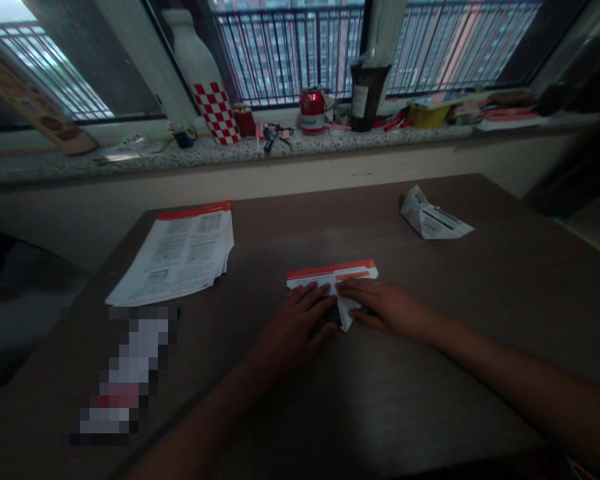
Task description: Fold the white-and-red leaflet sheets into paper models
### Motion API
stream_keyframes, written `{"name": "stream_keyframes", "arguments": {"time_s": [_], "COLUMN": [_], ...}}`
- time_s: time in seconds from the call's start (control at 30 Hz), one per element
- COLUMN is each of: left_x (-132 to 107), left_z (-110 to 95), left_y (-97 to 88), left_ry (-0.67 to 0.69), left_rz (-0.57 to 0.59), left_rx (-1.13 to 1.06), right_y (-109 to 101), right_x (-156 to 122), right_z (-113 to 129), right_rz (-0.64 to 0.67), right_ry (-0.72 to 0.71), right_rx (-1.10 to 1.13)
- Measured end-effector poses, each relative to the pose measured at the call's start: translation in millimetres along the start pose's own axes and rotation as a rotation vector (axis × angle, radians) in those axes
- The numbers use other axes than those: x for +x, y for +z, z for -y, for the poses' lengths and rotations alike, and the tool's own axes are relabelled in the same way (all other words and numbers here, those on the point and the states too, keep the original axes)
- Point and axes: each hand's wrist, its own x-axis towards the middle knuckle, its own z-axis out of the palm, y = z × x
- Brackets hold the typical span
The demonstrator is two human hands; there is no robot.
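A folded sheet of printed paper (pixel 350 269) lies on the brown table in front of me, its red-edged strip at the far side and a folded point towards me. My left hand (pixel 303 320) rests flat on its left part, fingers stretched out. From the right, my right hand (pixel 380 303) lies on the paper with its fingers extended, close to the left fingertips. Both hands press on the sheet from above and cover much of its middle. Further back on the right stands a folded paper boat (pixel 435 220) with printing on it.
A stack of printed sheets (pixel 185 250) lies at the table's back left, with a pixelated object (pixel 127 373) nearer me. Along the granite windowsill (pixel 280 152) stand a checkered bottle (pixel 205 87), a red can (pixel 313 112), a dark cup (pixel 367 97) and a yellow container (pixel 427 115).
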Motion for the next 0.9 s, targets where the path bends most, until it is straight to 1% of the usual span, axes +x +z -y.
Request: {"name": "stream_keyframes", "arguments": {"time_s": [0.2,0.47,0.63,0.73,0.83,0.9], "left_x": [-0.9,-1.2,-4.1,-7.7,-10.9,-12.7], "left_z": [2.0,1.7,5.0,4.7,1.2,-1.3], "left_y": [-1.2,-4.1,-1.4,-0.7,-3.3,-7.1], "left_ry": [-0.001,0.034,0.068,0.077,0.064,0.060], "left_rz": [-0.002,0.003,0.017,0.004,-0.005,0.021], "left_rx": [-0.018,-0.048,0.004,0.053,0.082,0.077], "right_y": [0.8,-0.5,-3.0,-3.5,-3.1,-2.6], "right_x": [-0.2,2.2,4.3,4.8,4.7,4.5], "right_z": [-1.8,-1.8,-0.2,1.0,1.6,1.4], "right_rz": [-0.019,0.004,0.007,0.002,-0.001,-0.001], "right_ry": [-0.028,-0.064,-0.061,-0.059,-0.057,-0.056], "right_rx": [0.008,-0.031,-0.009,-0.007,-0.009,-0.015]}}
